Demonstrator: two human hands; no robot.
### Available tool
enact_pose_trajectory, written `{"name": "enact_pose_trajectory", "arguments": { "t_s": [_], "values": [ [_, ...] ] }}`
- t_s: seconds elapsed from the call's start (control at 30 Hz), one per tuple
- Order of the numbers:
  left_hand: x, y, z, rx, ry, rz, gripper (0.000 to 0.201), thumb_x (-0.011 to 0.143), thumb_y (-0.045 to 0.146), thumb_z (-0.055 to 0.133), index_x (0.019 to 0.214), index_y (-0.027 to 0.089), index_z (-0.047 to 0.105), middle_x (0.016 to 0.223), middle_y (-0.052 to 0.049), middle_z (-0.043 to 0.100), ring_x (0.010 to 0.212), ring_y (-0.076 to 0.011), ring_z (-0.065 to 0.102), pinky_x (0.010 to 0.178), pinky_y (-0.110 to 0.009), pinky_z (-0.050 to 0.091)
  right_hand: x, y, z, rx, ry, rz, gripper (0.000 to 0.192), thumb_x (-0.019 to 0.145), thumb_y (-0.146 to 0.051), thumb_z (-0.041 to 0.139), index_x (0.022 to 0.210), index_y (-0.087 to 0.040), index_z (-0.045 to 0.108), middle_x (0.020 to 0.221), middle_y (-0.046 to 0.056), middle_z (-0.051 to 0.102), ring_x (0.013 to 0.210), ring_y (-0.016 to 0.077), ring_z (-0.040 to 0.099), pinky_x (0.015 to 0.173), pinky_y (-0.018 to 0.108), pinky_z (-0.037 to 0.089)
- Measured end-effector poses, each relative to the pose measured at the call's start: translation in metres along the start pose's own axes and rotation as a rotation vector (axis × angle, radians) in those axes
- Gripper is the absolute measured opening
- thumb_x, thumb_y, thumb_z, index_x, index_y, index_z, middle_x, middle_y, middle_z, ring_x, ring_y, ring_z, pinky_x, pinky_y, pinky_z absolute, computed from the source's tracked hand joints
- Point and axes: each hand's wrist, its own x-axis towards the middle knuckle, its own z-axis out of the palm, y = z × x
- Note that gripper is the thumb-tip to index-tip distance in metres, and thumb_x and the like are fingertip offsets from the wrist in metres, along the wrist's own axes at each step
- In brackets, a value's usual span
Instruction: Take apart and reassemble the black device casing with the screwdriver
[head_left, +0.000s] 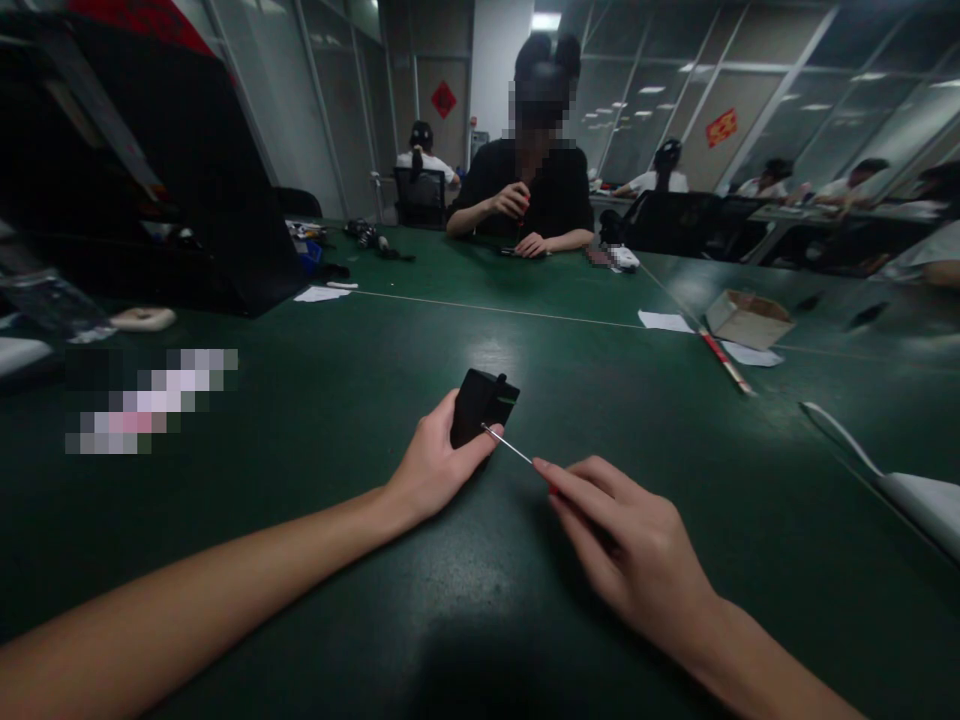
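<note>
Looking down from my head, my left hand (435, 468) is closed round a small black box (480, 408), boxy and matte, propped on the smooth dark green table (315, 480) in front of me. My right hand (626, 545) pinches a thin screwdriver (517, 455); its slim, shiny metal shaft touches the box's near face. Farther right lies a flat cardboard box (746, 318) beside white paper sheets (664, 321).

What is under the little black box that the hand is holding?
The little black box stands tilted on the green table, steadied by the left hand. The right hand pokes a thin screwdriver against it. Its underside is hidden.
</note>
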Motion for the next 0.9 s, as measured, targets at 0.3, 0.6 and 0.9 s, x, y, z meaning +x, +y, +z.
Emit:
{"name": "enact_pose_trajectory", "arguments": {
  "t_s": [0.3,0.6,0.9],
  "values": [
    [-0.001,0.001,0.000,-0.039,-0.039,-0.006,0.031,0.087,0.037,0.063,0.107,0.015,0.058,0.091,-0.002,0.061,0.083,-0.0174,0.056,0.073,-0.027,0.042,-0.002,0.019,-0.006,-0.395,0.013,-0.171,0.038,0.094,-0.012,0.045,0.126,-0.018,0.065,0.102,0.013,0.069,0.072,0.0171,0.065,0.056,0.026,0.049],
    [0.000,-0.003,0.000,-0.016,0.007,-0.020,0.033,0.086,0.041,0.062,0.106,0.015,0.058,0.086,-0.002,0.060,0.078,-0.0169,0.053,0.069,-0.027,0.041,0.012,-0.012,0.003,1.081,-0.242,0.862,0.039,0.093,-0.046,0.052,0.110,-0.014,0.068,0.070,0.003,0.064,0.044,0.0064,0.040,0.038,0.017,0.029],
    [-0.001,-0.003,0.000,0.033,0.002,0.013,0.035,0.086,0.041,0.062,0.110,0.015,0.057,0.087,-0.002,0.060,0.078,-0.0171,0.053,0.070,-0.027,0.042,0.010,-0.011,0.000,0.993,-0.242,0.800,0.035,0.091,-0.045,0.056,0.108,-0.019,0.071,0.065,-0.001,0.056,0.042,0.0058,0.036,0.038,0.018,0.027]
  ]
}}
